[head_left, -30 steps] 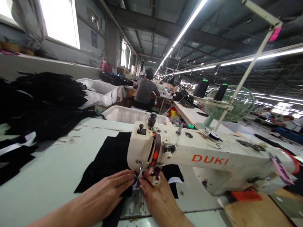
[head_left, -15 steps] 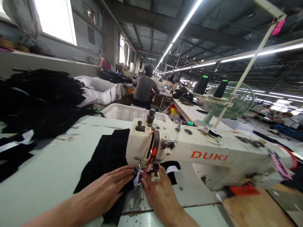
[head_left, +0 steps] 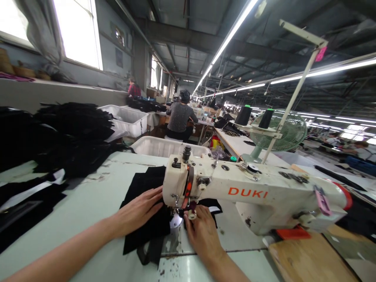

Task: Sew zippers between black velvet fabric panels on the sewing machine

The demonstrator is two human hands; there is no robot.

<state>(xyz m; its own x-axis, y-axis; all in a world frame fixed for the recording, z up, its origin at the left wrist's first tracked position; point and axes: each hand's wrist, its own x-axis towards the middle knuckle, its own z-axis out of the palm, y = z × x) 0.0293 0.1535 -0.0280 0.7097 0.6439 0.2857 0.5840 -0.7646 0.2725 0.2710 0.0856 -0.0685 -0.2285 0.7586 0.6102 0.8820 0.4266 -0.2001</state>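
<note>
A white sewing machine [head_left: 249,192] with orange lettering stands on the pale green table. Black fabric [head_left: 143,227] lies left of its needle area, and another part of black cloth with a white strip [head_left: 214,210] shows on the right. My left hand [head_left: 138,211] rests flat on the black fabric, fingers extended toward the machine head. Close to the needle, my right hand [head_left: 202,231] has its fingers bent at the edge of the black cloth; what its fingertips hold is too small to tell. A small light shines under the needle.
Piles of black fabric [head_left: 73,125] lie on the left. A white bin [head_left: 167,147] stands behind the table, another bin [head_left: 126,119] farther back. A person [head_left: 180,115] sits ahead. Thread cones and a green fan [head_left: 279,131] stand behind the machine.
My left hand has moved away from the needle and now lies farther back on the black fabric, which has turned and shifted. My right hand stays near the needle. The view has shifted slightly.
</note>
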